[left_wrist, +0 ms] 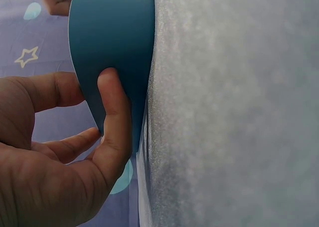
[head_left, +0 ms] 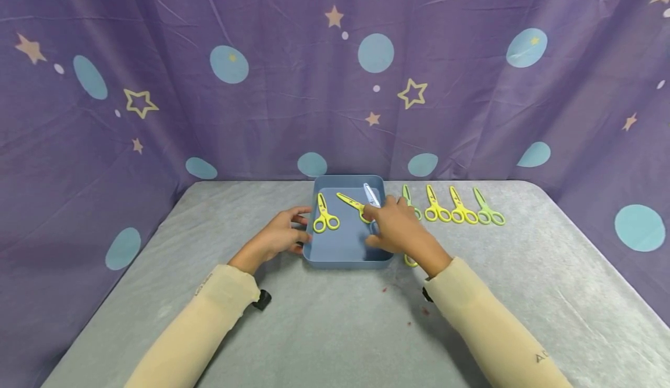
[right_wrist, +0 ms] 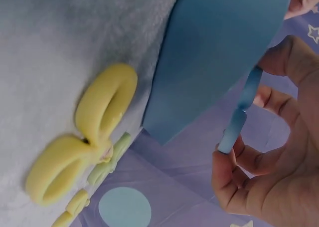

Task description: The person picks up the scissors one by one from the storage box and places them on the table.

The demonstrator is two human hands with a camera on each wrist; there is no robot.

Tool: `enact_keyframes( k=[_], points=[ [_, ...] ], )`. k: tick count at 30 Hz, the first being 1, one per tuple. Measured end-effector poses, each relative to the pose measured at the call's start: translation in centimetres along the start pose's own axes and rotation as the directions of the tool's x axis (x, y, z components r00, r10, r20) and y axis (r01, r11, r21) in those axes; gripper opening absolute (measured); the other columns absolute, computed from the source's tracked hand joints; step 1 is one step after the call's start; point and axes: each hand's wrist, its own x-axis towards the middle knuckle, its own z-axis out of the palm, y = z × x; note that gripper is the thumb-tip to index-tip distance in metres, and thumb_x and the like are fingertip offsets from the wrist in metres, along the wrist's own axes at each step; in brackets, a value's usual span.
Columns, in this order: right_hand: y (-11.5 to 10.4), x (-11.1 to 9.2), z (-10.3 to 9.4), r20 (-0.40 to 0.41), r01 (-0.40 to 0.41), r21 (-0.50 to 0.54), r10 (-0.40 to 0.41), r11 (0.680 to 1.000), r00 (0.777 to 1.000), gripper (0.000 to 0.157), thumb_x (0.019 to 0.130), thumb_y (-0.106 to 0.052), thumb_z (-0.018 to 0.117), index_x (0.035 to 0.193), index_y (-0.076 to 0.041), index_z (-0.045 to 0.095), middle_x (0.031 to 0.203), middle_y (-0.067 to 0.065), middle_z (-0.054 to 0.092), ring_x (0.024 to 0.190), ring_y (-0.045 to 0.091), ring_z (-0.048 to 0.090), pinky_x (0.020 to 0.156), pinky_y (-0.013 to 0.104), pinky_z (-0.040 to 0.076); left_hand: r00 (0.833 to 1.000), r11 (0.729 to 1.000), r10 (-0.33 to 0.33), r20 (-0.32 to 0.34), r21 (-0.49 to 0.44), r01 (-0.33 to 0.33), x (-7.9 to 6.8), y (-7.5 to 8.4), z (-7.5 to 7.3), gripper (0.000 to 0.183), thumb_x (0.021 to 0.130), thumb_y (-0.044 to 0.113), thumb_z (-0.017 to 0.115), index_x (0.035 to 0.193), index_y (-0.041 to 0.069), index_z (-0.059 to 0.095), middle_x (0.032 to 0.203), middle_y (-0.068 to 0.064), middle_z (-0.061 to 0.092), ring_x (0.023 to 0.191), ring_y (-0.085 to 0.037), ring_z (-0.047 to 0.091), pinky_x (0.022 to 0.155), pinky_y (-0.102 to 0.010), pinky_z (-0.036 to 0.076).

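A blue tray (head_left: 335, 248) stands on the table with yellow scissors (head_left: 325, 219) at its left and another yellow pair (head_left: 350, 202) near its middle. My left hand (head_left: 281, 234) holds the tray's left wall, with a fingertip (left_wrist: 110, 85) against the outside and others at the rim. Over the tray's right side, my right hand (head_left: 400, 225) grips a pair of blue scissors (head_left: 373, 195) by the handles, blades pointing away from me. In the right wrist view those handles (right_wrist: 233, 132) lie between thumb and fingers. My palm hides part of them in the head view.
Right of the tray, a row holds green scissors (head_left: 406, 195), two yellow pairs (head_left: 437, 210) and more green scissors (head_left: 489, 213). Another yellow handle (head_left: 410, 261) shows under my right wrist, close to the tray. A purple curtain (head_left: 335, 126) hangs behind the table.
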Motion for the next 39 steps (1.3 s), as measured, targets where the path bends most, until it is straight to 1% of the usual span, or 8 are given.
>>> enact_keyframes(
  k=[5,11,16,21,25,28,34,39],
  points=[
    [0.5,-0.9,-0.7,-0.003,-0.007,0.002,0.007,1.0,1.0,0.04,0.078,-0.037,0.079,0.111,-0.019,0.067,0.093,0.016,0.054,0.081,0.036,0.049,0.062,0.047,0.045,1.0,1.0,-0.002,0.007,-0.003,0.002,0.1,0.0,0.0,0.078,0.092,-0.006,0.066,0.16,0.014,0.034,0.14,-0.019,0.043,0.099,-0.03,0.064,0.068,-0.04,0.06],
    [1.6,-2.2,-1.3,-0.004,-0.032,0.04,0.032,0.999,0.999,0.036,0.079,-0.034,0.08,0.109,-0.019,0.066,0.092,0.015,0.054,0.082,0.035,0.047,0.063,0.043,0.042,1.0,1.0,-0.001,0.001,-0.001,0.001,0.1,0.0,0.1,0.078,0.092,-0.007,0.066,0.16,0.013,0.034,0.14,-0.019,0.043,0.099,-0.03,0.064,0.069,-0.04,0.061],
    [2.7,-3.3,-1.5,0.0,-0.064,0.053,0.064,0.997,0.998,0.033,0.079,-0.028,0.076,0.107,-0.017,0.065,0.091,0.015,0.052,0.082,0.036,0.047,0.062,0.043,0.042,1.0,1.0,0.002,0.002,0.002,-0.002,0.0,0.0,0.1,0.078,0.092,-0.006,0.066,0.16,0.013,0.034,0.14,-0.019,0.043,0.1,-0.03,0.064,0.07,-0.04,0.061],
    [3.8,-4.2,-1.6,0.0,-0.086,0.046,0.086,0.995,0.996,0.032,0.078,-0.029,0.079,0.105,-0.017,0.064,0.09,0.017,0.053,0.082,0.04,0.05,0.061,0.045,0.043,1.0,1.0,0.006,0.004,0.003,-0.006,0.0,-0.1,0.0,0.076,0.093,-0.006,0.066,0.16,0.014,0.034,0.141,-0.019,0.042,0.102,-0.031,0.063,0.071,-0.04,0.061],
    [4.7,-4.7,-1.6,0.026,-0.112,0.047,0.111,0.993,0.993,0.033,0.078,-0.03,0.081,0.104,-0.017,0.064,0.093,0.019,0.056,0.085,0.041,0.052,0.064,0.048,0.045,1.0,1.0,0.007,0.003,0.002,-0.007,0.0,-0.1,0.0,0.077,0.093,-0.006,0.066,0.16,0.013,0.035,0.141,-0.019,0.042,0.101,-0.031,0.063,0.07,-0.04,0.061],
    [5.3,-5.1,-1.7,0.056,-0.13,0.059,0.127,0.99,0.99,0.032,0.079,-0.028,0.081,0.104,-0.016,0.065,0.092,0.018,0.057,0.086,0.041,0.052,0.067,0.049,0.045,1.0,1.0,0.003,0.002,0.003,-0.003,0.0,-0.1,0.0,0.077,0.092,-0.006,0.067,0.16,0.013,0.034,0.141,-0.019,0.042,0.101,-0.03,0.063,0.07,-0.04,0.061],
    [6.6,-5.8,-1.8,0.087,-0.16,0.085,0.153,0.983,0.984,0.031,0.084,-0.029,0.079,0.105,-0.013,0.063,0.089,0.015,0.054,0.084,0.04,0.052,0.064,0.047,0.044,1.0,1.0,-0.003,0.006,-0.001,0.003,0.1,-0.2,-0.1,0.077,0.093,-0.006,0.067,0.16,0.013,0.034,0.141,-0.019,0.042,0.101,-0.031,0.063,0.07,-0.04,0.061],
    [7.6,-6.1,-1.6,0.094,-0.161,0.088,0.153,0.983,0.984,0.029,0.083,-0.027,0.077,0.103,-0.012,0.062,0.086,0.014,0.054,0.083,0.037,0.052,0.063,0.046,0.042,1.0,1.0,-0.003,0.006,0.001,0.003,0.1,-0.1,-0.1,0.077,0.093,-0.005,0.067,0.16,0.013,0.034,0.141,-0.019,0.042,0.103,-0.031,0.063,0.071,-0.04,0.061]
  ],
)
